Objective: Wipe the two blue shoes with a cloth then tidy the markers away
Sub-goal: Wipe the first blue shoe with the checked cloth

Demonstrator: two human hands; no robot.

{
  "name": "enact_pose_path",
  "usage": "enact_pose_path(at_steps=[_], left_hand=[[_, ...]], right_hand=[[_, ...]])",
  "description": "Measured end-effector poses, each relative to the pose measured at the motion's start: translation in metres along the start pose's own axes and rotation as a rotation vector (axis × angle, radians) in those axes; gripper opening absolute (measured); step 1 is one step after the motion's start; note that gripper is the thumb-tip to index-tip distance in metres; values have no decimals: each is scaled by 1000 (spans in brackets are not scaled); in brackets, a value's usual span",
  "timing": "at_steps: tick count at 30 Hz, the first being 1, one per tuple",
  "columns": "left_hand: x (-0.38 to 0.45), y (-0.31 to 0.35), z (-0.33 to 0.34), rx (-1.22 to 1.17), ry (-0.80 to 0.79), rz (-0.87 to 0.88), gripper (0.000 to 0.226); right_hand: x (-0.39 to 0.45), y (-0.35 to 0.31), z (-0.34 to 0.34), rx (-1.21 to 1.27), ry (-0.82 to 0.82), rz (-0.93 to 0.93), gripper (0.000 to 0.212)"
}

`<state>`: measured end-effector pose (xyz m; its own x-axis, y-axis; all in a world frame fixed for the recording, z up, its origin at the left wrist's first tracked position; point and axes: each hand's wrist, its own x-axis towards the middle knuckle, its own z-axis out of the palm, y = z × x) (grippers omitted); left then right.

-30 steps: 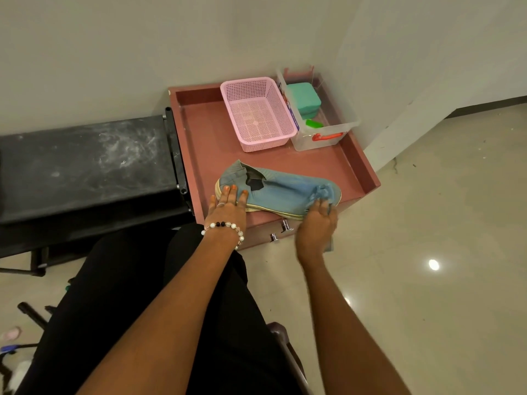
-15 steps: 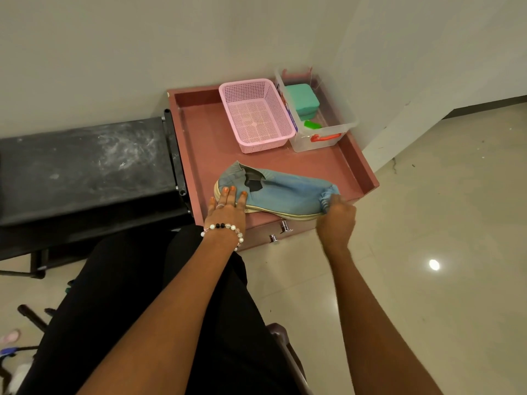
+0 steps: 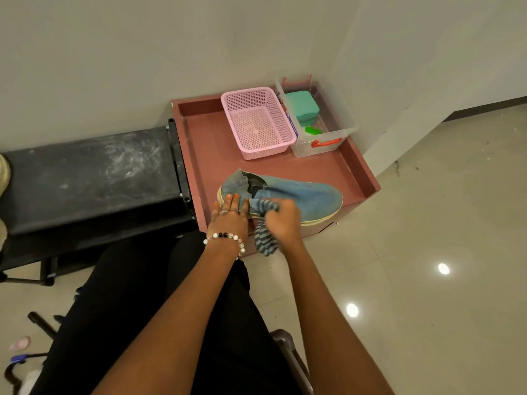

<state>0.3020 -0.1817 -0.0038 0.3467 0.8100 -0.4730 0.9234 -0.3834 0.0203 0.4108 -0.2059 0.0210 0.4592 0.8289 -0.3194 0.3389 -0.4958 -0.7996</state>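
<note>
One blue shoe (image 3: 308, 196) lies on its side near the front edge of the reddish-brown tray table (image 3: 205, 143), toe pointing right. My left hand (image 3: 229, 216) presses flat on the heel end, fingers straight. My right hand (image 3: 282, 220) grips a blue striped cloth (image 3: 263, 232) against the shoe's middle, and the cloth's loose end hangs down past the table's front edge. A second shoe and the markers are not visible.
A pink mesh basket (image 3: 258, 124) and a clear plastic bin (image 3: 322, 129) with a green box stand at the table's back. A black bench (image 3: 88, 172) adjoins on the left. The wall corner is close behind, tiled floor to the right.
My right hand has slid the cloth leftward from the shoe's toe to its middle, close to my left hand. My left hand has stayed on the heel.
</note>
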Motion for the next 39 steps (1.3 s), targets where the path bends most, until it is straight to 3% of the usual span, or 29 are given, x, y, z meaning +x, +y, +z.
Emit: enact_pose_path(at_steps=[2,4,6,7,10,12,14,17,19,21,24,27,29,35,39], left_hand=[[-3,-1,-2,28,31,11,62],[-5,-2,-2,54,77,29,63],[-8,1,-2,84,114,48,64],[-9,2,-1,97,121,57,63],[-14,5,-5,90,176,86,53],[-19,4,-10,27,261,86,47],[-21,-1,-13,-81,383,57,49],[-18,-8,-12,-290,608,67,59],[-15,-13,-10,-249,601,145,66],[-12,-15,-8,-170,486,159,76],[-10,-15,-4,-117,387,105,84],[-10,-13,0,-92,361,59,90],[-10,-12,0,-99,357,49,92],[-5,-12,-9,-201,283,114,65],[-1,-9,-7,-215,277,78,65]], right_hand=[[-6,3,-16,376,65,73,32],[-11,12,-33,492,276,36,37],[-10,28,-46,271,454,-194,44],[-5,38,-49,107,448,-354,49],[13,67,-41,-510,171,-673,66],[20,81,-29,-900,30,-699,87],[23,81,-23,-1015,-13,-632,93],[33,74,-21,-1108,60,-705,76],[41,72,-23,-1174,76,-772,69],[45,73,-24,-1224,42,-793,67],[48,54,-34,-1160,-42,-799,57],[61,19,-63,-1066,-248,-732,52],[71,3,-85,-1046,-295,-712,49],[75,-2,-104,-751,-257,-638,46],[71,9,-80,-708,36,-654,55]])
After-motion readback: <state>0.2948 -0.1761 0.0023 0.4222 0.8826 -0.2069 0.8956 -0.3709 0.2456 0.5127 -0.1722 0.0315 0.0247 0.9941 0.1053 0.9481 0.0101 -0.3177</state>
